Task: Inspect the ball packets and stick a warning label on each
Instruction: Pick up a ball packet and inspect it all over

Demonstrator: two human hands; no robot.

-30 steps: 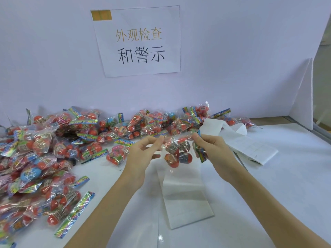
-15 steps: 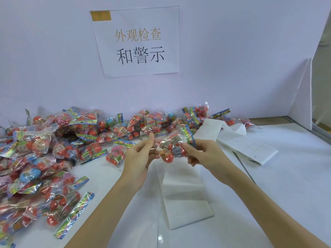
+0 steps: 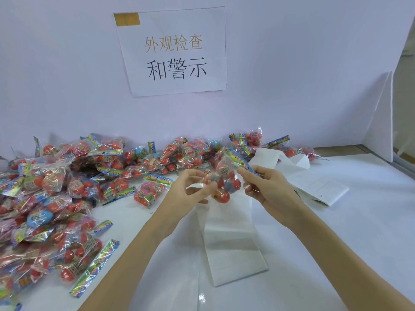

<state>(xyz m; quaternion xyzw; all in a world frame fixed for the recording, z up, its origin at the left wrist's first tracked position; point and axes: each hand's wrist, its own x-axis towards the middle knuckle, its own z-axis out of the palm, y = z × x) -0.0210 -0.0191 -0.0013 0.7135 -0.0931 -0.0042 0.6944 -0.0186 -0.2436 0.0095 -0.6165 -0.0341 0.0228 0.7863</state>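
Note:
I hold one clear ball packet (image 3: 225,179) with red balls and a colourful header card above the table's middle. My left hand (image 3: 187,193) pinches its left edge and my right hand (image 3: 267,188) pinches its right side near the header. The packet hangs tilted, header up to the right. A large heap of the same ball packets (image 3: 67,187) covers the left and back of the white table. A strip of white label backing paper (image 3: 233,239) lies under my hands and runs back to a folded label stack (image 3: 314,182) at the right.
A paper sign with Chinese characters (image 3: 175,52) hangs on the lilac back wall. A white foam board (image 3: 379,122) stands at the right edge. The white table (image 3: 348,232) shows bare surface at the right and front.
The packet was stretched flat between both hands; now it has been turned, header tipped up to the right, and my hands have drawn closer together and lifted slightly.

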